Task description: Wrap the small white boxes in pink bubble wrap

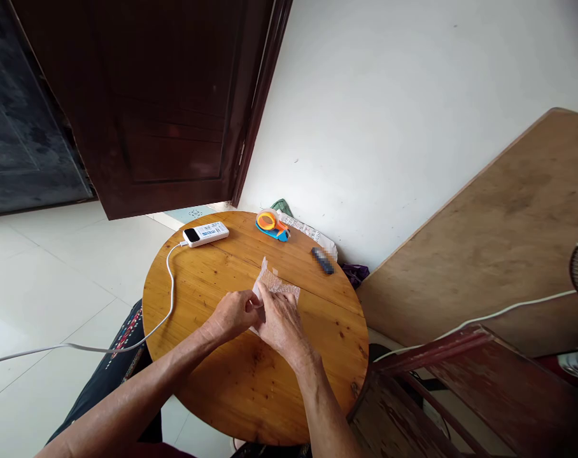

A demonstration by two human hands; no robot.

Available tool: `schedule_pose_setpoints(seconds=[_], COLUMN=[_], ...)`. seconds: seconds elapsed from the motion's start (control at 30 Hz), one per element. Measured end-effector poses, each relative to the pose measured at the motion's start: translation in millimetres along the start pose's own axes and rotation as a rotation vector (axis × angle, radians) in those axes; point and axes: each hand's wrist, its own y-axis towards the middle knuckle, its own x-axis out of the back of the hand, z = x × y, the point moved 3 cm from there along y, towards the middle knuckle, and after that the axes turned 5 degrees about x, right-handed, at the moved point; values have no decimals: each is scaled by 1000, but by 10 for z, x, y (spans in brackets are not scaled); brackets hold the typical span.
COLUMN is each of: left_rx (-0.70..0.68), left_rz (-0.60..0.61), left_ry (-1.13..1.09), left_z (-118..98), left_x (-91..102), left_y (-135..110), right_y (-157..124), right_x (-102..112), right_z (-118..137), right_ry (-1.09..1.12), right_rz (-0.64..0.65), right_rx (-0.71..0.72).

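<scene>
A small piece of clear bubble wrap (285, 287) lies on the round wooden table (327, 324), partly under my hands. My left hand (234, 313) is closed, thumb and fingers pinched at the wrap's left edge. My right hand (282, 318) rests over the wrap with its fingers bent down onto it; its fingertips are partly hidden. A thin strip stands up from the wrap's far left corner. Whether anything is inside the wrap cannot be made out.
An orange and blue tape dispenser (272, 225) stands at the table's far edge. Left of it lies a white power bank (206, 234) with a white cable (172, 280) running off the table. A dark blurred object (323, 261) lies at the right. Behind are a wall and a dark door (174, 127).
</scene>
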Motion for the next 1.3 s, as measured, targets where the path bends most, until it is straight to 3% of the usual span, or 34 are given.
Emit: schedule_pose_setpoints(seconds=[0.17,0.27,0.4,0.57,0.7,0.8,0.87,1.1,1.3], left_rx=[-196,-243,-257,-251,-264,-349,-382,-187,-197], left_rz=[111,164,201,233,140,57,63,62,37], left_ry=[306,382,417,451,528,500,462,542,500], left_z=[-162,-183,-173,-181,-114,-59,-45,-106,-40], left_x=[59,104,135,112,67,53,36,-47,-51], left_y=[-130,-145,-109,-117,-112,-86,-82,-243,-266], right_y=[-385,-713,-970,-871,-739,-725,-740,-674,-574], right_x=[44,-68,-297,-314,-312,-358,-386,-389,-393], right_z=[-213,-468,-670,-606,-532,-536,-552,-586,-637], right_ry=[200,326,443,525,414,330,293,324,439], right_rz=[-232,-369,-332,-281,-239,-289,-330,-268,-254], right_rx=[-63,-314,-588,-660,-676,-685,-680,-669,-651])
